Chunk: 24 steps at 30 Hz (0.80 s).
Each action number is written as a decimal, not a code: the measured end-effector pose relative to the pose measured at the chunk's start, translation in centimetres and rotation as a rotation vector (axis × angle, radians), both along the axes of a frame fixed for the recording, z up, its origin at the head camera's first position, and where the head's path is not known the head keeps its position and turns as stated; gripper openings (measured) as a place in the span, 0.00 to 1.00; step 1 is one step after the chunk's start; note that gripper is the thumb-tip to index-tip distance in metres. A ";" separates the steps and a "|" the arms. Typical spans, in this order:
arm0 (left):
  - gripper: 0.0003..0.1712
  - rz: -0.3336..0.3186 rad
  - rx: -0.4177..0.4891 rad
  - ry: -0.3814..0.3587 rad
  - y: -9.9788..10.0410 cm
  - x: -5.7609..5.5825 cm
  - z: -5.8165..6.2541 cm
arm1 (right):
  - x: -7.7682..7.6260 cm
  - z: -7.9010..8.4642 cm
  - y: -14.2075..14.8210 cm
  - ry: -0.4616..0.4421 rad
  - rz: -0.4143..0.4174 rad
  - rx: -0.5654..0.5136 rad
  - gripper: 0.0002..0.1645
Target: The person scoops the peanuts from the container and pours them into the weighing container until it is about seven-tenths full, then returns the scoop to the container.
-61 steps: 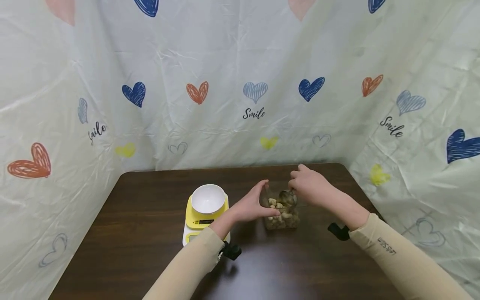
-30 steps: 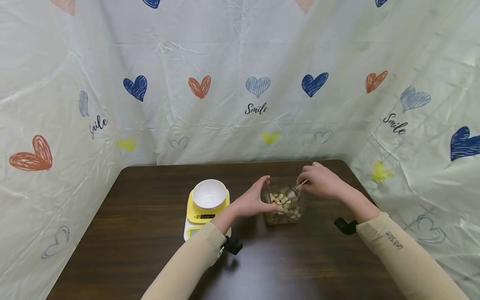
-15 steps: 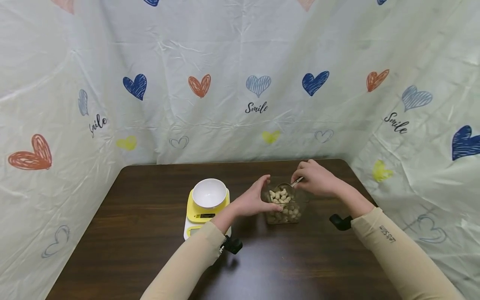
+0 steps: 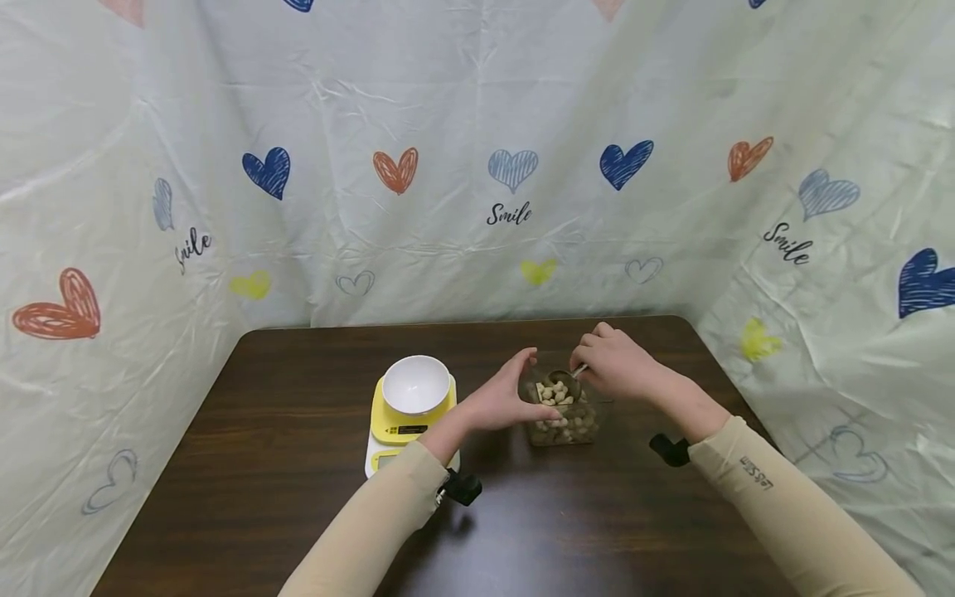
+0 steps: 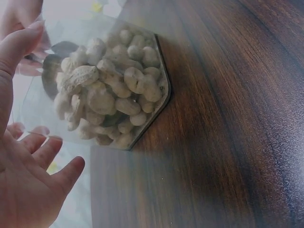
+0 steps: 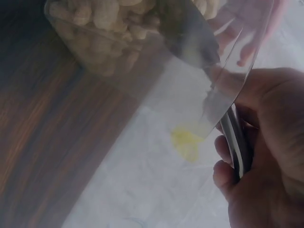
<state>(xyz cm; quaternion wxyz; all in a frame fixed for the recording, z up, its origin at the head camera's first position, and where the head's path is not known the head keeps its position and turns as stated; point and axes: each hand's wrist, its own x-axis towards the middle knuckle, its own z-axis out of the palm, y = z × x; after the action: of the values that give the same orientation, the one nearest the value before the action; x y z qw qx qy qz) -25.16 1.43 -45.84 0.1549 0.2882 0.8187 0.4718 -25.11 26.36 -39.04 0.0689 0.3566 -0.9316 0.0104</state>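
Note:
A clear plastic container (image 4: pixel 589 436) stands on the table, filled with unshelled peanuts (image 5: pixel 114 83). My left hand (image 4: pixel 498 403) holds it at its left side, thumb towards the near wall and fingers spread along the far side. With curled fingers, my right hand (image 4: pixel 619 365) grips the handle of a metal scoop (image 6: pixel 187 35). The scoop's head is inside the container, tilted down against the peanuts. In the left wrist view, part of the dark scoop head shows through the clear wall.
Left of the container stands a yellow and white kitchen scale (image 4: pixel 384 429) with a white bowl (image 4: pixel 416 385) on it. The dark wooden table (image 4: pixel 298 464) ends at the back and sides near a white curtain (image 4: pixel 448 274) printed with hearts.
The right hand lifted the scoop's handle to the right, then moved back left and lowered its head among the peanuts. The left hand stays on the container.

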 end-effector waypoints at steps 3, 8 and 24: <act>0.65 0.000 0.000 -0.004 0.0 -0.1 0.0 | -0.1 0.2 0.1 -0.049 -0.011 -0.027 0.06; 0.65 0.001 -0.006 -0.006 0.0 -0.1 -0.1 | -0.5 0.4 0.5 -0.124 -0.002 -0.082 0.06; 0.66 0.010 -0.010 -0.017 0.1 0.0 -0.1 | -1.5 1.2 2.5 -0.288 -0.051 -0.187 0.06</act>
<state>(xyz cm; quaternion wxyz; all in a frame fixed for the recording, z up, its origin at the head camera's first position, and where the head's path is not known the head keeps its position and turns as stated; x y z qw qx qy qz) -25.15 1.52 -45.95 0.1608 0.2794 0.8211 0.4711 -26.63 28.84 -37.80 -0.0324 0.3196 -0.9356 0.1462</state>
